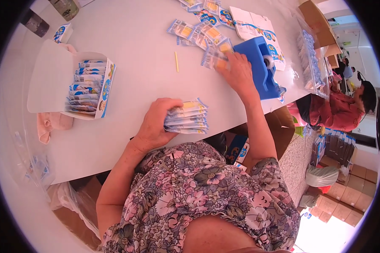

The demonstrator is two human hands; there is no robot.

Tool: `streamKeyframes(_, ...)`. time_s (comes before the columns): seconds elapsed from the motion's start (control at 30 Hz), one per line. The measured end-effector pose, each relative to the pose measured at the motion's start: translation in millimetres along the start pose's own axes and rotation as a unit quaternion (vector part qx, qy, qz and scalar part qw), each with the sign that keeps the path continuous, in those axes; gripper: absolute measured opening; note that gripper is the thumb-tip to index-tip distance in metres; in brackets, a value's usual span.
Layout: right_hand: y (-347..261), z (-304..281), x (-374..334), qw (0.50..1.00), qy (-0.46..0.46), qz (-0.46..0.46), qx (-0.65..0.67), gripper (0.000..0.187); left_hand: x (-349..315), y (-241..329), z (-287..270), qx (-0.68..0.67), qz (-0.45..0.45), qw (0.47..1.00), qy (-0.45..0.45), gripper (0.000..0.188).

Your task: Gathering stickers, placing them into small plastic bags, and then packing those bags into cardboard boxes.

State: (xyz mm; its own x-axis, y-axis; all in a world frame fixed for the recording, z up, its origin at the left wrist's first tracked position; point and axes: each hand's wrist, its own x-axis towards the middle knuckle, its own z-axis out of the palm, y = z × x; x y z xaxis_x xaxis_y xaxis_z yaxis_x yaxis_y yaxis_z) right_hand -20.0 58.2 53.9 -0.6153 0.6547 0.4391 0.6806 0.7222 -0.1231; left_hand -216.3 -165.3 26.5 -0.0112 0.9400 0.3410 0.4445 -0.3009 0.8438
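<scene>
My left hand (153,122) is wrapped round a stack of small clear-and-blue sachets (189,117) near the table's front edge. Each sachet seems to hold something yellow. Further off, my right hand (237,71) reaches to a loose pile of the same sachets (200,34). Its fingers close on one sachet (215,59) at the pile's near edge. To the left stands an open white carton (107,90), its lid folded back, with a row of upright sachets (86,87) inside. A blue tape dispenser (252,63) stands just right of my right hand.
Flattened white cartons (257,29) lie behind the dispenser. A thin yellow stick (176,62) lies mid-table. A pink cloth (52,124) rests by the carton. A clear tub of wrapped pieces (310,59) stands at the right edge, where a person in red (335,110) sits beyond.
</scene>
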Motion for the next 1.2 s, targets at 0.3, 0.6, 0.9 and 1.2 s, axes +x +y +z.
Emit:
streamKeyframes(0.3,-43.3,-17.3,-7.3,0.873,-0.307,0.047,0.377,0.023,-3.6,-4.6,2.7,0.006,0.016,1.0,-0.005,0.062)
streamKeyframes(0.6,27.0,34.6,72.5,0.991,-0.118,0.066,0.012,0.024,-1.6,-0.6,3.0,-0.004,-0.021,1.0,0.016,0.063)
streamKeyframes(0.9,23.5,41.2,55.4,0.999,-0.028,0.008,-0.03,0.019,-0.2,-5.0,5.2,-0.077,-0.016,0.997,0.009,0.059)
streamKeyframes(1.2,-29.3,-32.1,11.6,0.931,-0.227,-0.054,0.28,0.015,0.9,1.2,2.8,-0.014,-0.002,0.999,0.037,0.058)
